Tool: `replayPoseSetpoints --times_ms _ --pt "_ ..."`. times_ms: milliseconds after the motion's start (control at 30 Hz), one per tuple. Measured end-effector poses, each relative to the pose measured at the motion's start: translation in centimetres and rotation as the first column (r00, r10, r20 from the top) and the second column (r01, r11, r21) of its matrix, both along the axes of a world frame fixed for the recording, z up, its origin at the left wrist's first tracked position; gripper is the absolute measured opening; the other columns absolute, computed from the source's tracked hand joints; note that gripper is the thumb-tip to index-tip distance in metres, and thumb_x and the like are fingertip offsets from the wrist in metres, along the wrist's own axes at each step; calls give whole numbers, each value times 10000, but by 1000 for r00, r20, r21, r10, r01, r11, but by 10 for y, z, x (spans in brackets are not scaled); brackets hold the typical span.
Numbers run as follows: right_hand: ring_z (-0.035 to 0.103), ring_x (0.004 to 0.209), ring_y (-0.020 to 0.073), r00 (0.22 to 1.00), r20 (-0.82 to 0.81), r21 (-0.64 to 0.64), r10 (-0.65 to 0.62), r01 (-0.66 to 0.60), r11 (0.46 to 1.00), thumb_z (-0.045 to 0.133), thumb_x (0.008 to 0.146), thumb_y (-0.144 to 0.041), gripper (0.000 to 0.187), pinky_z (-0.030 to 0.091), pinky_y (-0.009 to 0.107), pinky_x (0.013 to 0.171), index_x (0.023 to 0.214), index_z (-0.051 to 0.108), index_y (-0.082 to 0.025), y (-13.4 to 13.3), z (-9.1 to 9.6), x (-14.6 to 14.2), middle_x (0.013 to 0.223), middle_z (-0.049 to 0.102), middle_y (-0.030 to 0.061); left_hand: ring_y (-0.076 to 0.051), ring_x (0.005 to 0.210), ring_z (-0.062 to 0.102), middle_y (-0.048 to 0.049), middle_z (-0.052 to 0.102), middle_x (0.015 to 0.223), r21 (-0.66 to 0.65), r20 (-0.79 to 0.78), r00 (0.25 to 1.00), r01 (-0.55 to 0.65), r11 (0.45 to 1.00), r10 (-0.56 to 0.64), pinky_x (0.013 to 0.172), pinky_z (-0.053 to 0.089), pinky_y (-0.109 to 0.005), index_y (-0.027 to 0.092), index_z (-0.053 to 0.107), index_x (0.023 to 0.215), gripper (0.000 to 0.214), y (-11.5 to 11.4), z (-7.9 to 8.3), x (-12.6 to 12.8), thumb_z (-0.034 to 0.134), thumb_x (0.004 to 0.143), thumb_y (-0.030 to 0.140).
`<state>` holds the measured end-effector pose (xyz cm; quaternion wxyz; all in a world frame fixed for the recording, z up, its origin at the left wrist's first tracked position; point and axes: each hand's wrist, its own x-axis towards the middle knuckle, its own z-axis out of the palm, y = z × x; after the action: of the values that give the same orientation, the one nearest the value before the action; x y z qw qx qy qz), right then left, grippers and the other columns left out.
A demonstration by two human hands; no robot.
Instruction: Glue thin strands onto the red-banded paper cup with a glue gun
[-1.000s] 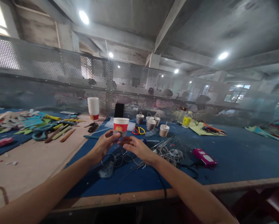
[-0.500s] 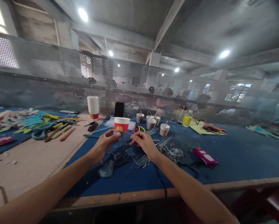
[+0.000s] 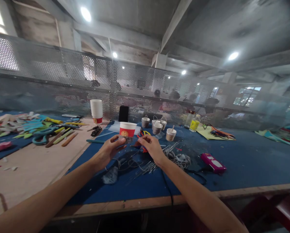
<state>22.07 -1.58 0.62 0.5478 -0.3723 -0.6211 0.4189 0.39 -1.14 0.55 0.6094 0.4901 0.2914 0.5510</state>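
A red-and-white paper cup is held upright above the blue mat, with a grey band round its lower part. My left hand is closed on the cup's base from the left, thumb in front. To the right of the cup, my right hand is closed in a pinch; what lies between its fingertips is too small to make out, though a thin strand seems to run toward the cup. Below both hands lies a heap of grey cord and thin wires. Red-and-yellow-handled pliers or scissors are partly hidden behind my right hand.
Small grey cups and a cup with a stick stand behind. A stack of paper cups, a phone, clay tools, a yellow-labelled bottle and a magenta device sit around. A perforated metal screen borders the back.
The cup has shifted slightly to the right in my left hand. My right hand has moved a little right and up, its fingertips now slightly farther from my left thumb.
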Motion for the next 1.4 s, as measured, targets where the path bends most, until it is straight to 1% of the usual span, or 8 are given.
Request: replayPoseSetpoints --times_ms 167,267,400,600,867,1033,1167,1400 --pt "741 817 211 998 -45 -1 33 -33 999 759 825 -500 299 554 349 897 817 677 -212 -2 3 -1 781 761 20 -260 1094 703 -124 774 1186 -12 7 999 35 999 -35 951 539 -343 167 772 1023 313 -4 3 2 870 771 325" --pt "746 815 220 997 -65 -10 42 -43 999 767 812 -497 298 554 367 924 819 659 -219 -4 5 -1 777 764 15 -266 1077 710 -126 776 1159 -27 20 999 34 999 -33 940 541 -343 163 765 973 296 -5 3 3 879 752 324" --pt "750 834 226 997 -68 -14 33 -34 999 759 802 -475 278 554 366 920 818 647 -222 -3 5 -2 772 760 9 -282 1085 714 -136 777 1149 -31 32 997 65 997 -64 934 543 -349 163 762 954 292 -3 1 2 882 744 327" --pt "750 854 228 999 -40 -7 10 -11 1000 735 809 -431 220 552 354 910 815 660 -225 0 3 -2 776 759 9 -285 1137 691 -132 776 1184 -20 11 994 111 994 -111 954 537 -357 175 779 1022 310 -1 -2 2 861 775 344" --pt "725 810 218 1000 -22 -10 -12 12 1000 730 804 -406 200 553 341 873 794 656 -221 2 1 -2 772 756 10 -312 1184 683 -141 774 1234 -19 -14 991 136 991 -136 974 543 -376 191 795 1064 354 -2 -4 1 859 770 378" --pt "683 755 204 1000 -11 -13 -25 25 1000 729 794 -404 207 542 321 802 763 631 -224 0 2 -3 723 723 1 -334 1218 675 -157 771 1248 -29 -16 989 150 988 -150 990 544 -388 195 797 1064 366 -4 -3 2 860 762 393" --pt "632 708 178 999 18 20 -48 47 999 725 793 -410 225 502 298 753 733 630 -215 0 4 -3 698 686 -8 -350 1228 665 -151 772 1259 -5 -46 987 156 988 -156 1025 527 -443 204 800 1097 401 -1 -7 1 851 766 426" --pt "530 663 146 993 64 44 -102 100 994 732 766 -430 247 404 268 654 747 656 -196 2 1 -3 694 619 -19 -343 1265 648 -117 766 1293 -5 -83 979 189 982 -189 1043 510 -427 225 798 1139 417 0 -8 1 822 787 447"
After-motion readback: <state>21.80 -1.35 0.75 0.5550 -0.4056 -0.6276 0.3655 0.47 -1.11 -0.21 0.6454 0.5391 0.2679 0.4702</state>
